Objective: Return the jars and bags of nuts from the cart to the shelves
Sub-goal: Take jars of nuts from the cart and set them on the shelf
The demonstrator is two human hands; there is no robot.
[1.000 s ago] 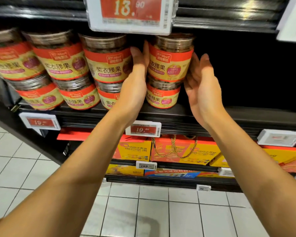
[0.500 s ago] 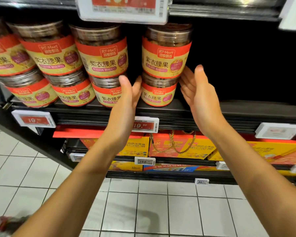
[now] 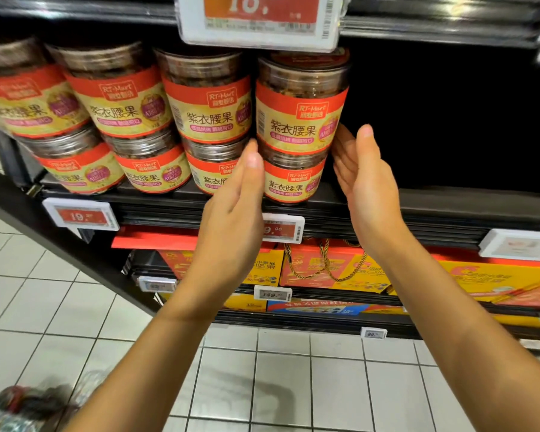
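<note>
**Both hands spread beside the rightmost stack of jars**

Two bare arms up at the shelf (image 3: 449,210), palms turned inward toward each other. Left hand (image 3: 231,210) flat and loose, fingers straight, thumb tip up in front of the gap between the third and fourth stacks. Gripping nothing. Right hand (image 3: 365,182) likewise spread, fingers fanned, just beside the right flank of the stack; fingertips seem to brush the upper jar's lower edge, though actual contact cannot be told.

Between the two palms, the stack: top jar (image 3: 301,104) sitting square on the bottom jar (image 3: 293,182), both upright, red and yellow labels facing out, bottom one at the front lip of the shelf. To the left, three more two-high stacks of the same jars (image 3: 122,98), running off toward the left edge, the far-left ones blurred. To the right of the stack, dark bare shelf.

Big price tag (image 3: 262,17) hanging off the shelf above, just over the top jars. Smaller price tags clipped along the front edge below, one (image 3: 282,229) partly hidden behind the left hand. Lower down, yellow and red gift boxes (image 3: 325,266) with gold cord handles. White tiled floor (image 3: 293,369) underneath, and a blurred clear bundle (image 3: 22,403) at the near left corner, too smeared to identify.
</note>
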